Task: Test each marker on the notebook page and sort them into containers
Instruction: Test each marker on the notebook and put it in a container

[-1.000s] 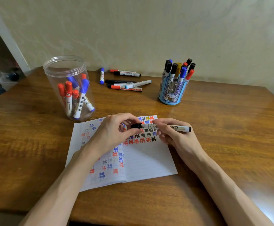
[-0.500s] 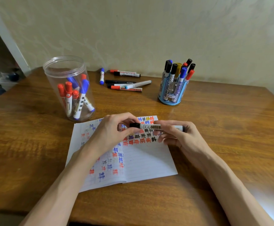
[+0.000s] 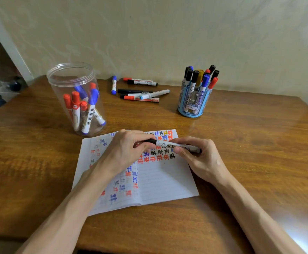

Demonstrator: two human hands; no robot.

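Note:
A white whiteboard marker with a black cap lies level above the open notebook. My left hand pinches its black cap end. My right hand grips the barrel near the other end. The page carries rows of red, blue and black test marks. A clear plastic jar at the back left holds several red and blue markers. A blue pen holder at the back right holds several black, blue and red markers.
Several loose markers lie on the wooden table near the wall, between the jar and the holder. The table's right edge is at the far right; a doorway opens at the left.
My right hand has slid along the barrel toward its far end. My left hand has closed more tightly over the cap end. The marker has stayed over the notebook.

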